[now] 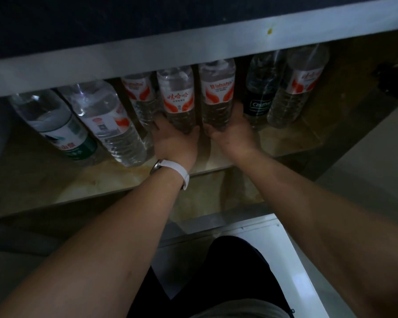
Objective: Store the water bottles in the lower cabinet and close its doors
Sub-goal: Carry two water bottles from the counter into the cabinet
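A dim lower cabinet fills the upper half of the head view, its pale top rail running across from 9 o'clock to 2 o'clock under a dark surface. The cabinet floor is a stained, yellowish shelf. A row of clear plastic water bottles stands on it, all leaning with their caps hidden behind the rail.

At 9 o'clock sit a green-labelled bottle and, just beside it, a large clear bottle. Toward 2 o'clock stand a black-labelled bottle and a red-labelled one.

Both bare arms reach in from 6 o'clock. The left hand, with a white watch band at the wrist, is curled around the base of a red-and-white bottle, fingers wrapped on its lower body. The right hand cups the base of the neighbouring red-labelled bottle the same way. The two held bottles stand either side of a dark vertical divider at the centre.

A white panel at 5 o'clock may be an open door; this is unclear. Dark clothing shows at 6 o'clock.

The step in hand looks like seating this pair. It would go best by pushing each bottle back level with the row, keeping the bases flat on the shelf, then letting go gently so the neighbours do not tip. The bottles must be well clear of the front edge for the doors to shut.
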### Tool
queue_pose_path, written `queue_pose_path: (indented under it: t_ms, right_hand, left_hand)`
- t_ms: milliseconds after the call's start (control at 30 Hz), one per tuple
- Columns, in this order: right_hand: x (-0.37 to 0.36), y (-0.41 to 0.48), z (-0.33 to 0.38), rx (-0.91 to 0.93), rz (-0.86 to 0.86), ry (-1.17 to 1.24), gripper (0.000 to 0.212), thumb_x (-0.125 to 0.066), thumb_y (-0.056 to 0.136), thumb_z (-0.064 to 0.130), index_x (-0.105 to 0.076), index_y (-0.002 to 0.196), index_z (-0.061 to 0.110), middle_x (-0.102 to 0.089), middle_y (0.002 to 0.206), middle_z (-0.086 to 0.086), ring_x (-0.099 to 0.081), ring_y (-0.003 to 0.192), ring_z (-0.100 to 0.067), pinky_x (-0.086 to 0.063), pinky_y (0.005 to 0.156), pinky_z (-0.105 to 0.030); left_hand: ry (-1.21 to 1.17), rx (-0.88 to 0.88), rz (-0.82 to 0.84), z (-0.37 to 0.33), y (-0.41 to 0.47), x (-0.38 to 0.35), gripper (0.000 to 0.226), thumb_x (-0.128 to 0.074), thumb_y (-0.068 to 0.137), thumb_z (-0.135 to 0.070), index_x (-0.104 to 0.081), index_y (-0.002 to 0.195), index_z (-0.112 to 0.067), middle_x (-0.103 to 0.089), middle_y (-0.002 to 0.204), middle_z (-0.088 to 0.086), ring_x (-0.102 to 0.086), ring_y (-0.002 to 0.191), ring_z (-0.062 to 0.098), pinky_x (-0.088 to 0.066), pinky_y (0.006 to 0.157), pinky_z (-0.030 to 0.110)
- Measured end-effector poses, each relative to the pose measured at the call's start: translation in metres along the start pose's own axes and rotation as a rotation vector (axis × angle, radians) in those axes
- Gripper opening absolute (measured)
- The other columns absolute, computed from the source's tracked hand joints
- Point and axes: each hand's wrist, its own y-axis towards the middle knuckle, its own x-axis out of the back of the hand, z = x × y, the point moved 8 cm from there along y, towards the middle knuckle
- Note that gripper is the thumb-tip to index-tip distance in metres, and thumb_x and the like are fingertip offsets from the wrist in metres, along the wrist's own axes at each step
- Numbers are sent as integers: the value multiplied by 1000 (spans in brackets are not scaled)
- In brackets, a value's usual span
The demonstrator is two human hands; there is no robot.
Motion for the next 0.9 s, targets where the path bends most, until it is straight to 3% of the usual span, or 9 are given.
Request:
queue_pose_path:
  t_ms: [167, 233, 300, 400, 467, 567, 667, 800, 900]
  right_hand:
    - [4, -5, 3, 7, 36, 32, 81, -76, 84, 36, -28, 147, 21, -53, 140, 1, -52, 125, -18, -33, 85, -19]
    - [4, -10, 7, 21, 35, 88, 84, -76, 83, 35, -25, 149, 23, -51, 141, 4, -50, 122, -8, -34, 87, -18]
    - [5, -18, 9, 47, 2, 167, 87, -77, 82, 37, -25, 151, 24, -51, 142, 6, -47, 119, -1, -41, 94, -22]
    - [3, -33, 5, 70, -40, 199, 87, -75, 81, 44, -27, 151, 24, -49, 144, 4, -49, 128, -9, -46, 105, -38]
    - [7, -45, 4, 90, -78, 153, 83, -74, 82, 41, -30, 150, 21, -45, 145, 0, -45, 131, -13, -43, 107, -36]
    - [15, -63, 12, 157, -157, 92, 71, -73, 83, 35, -40, 144, 17, -43, 142, -3, -42, 130, -14, -42, 107, -35]
    - [11, -75, 29, 212, -145, 67, 60, -71, 84, 33, -46, 137, 19, -45, 136, 0, -45, 124, -11, -45, 103, -36]
    - [-10, -86, 59, 308, -50, 43, 53, -70, 86, 32, -50, 133, 19, -48, 125, 6, -48, 115, -7, -46, 98, -30]
    - [-37, -88, 78, 372, 90, -5, 55, -69, 87, 32, -49, 136, 20, -51, 130, 3, -51, 117, -10, -46, 96, -28]
  left_hand:
    - [6, 5, 49, 1, 0, 1, 94, -86, 72, -37, -35, 144, -6, -43, 145, 18, -47, 132, 38, -43, 103, 39]
    - [-6, -13, 86, 3, -4, 4, 91, -84, 74, -42, -37, 145, -9, -48, 145, 15, -51, 130, 34, -45, 103, 37]
    - [-48, -48, 141, 5, -15, 13, 76, -79, 79, -45, -44, 141, -18, -56, 139, 6, -58, 123, 26, -50, 101, 38]
    - [-65, -102, 181, 13, -38, 39, 47, -73, 84, -38, -57, 127, -26, -62, 126, -6, -61, 114, 16, -52, 95, 36]
    - [-51, -87, 159, 24, -54, 66, 40, -72, 87, -30, -59, 125, -25, -58, 123, -9, -58, 114, 13, -48, 93, 31]
    - [-41, -9, 55, 47, -64, 108, 41, -73, 88, -23, -58, 125, -17, -54, 117, -5, -57, 111, 16, -44, 89, 27]
    - [-76, 77, -43, 65, -55, 137, 50, -77, 84, -23, -49, 125, -19, -47, 123, -2, -53, 110, 14, -50, 95, 36]
    - [-111, 78, -56, 64, -33, 140, 72, -83, 79, -35, -45, 136, -16, -48, 129, -3, -51, 118, 14, -47, 102, 36]
    - [-194, 2, -83, 50, -20, 131, 61, -85, 73, -38, -52, 123, -27, -60, 117, -14, -61, 108, 6, -52, 93, 31]
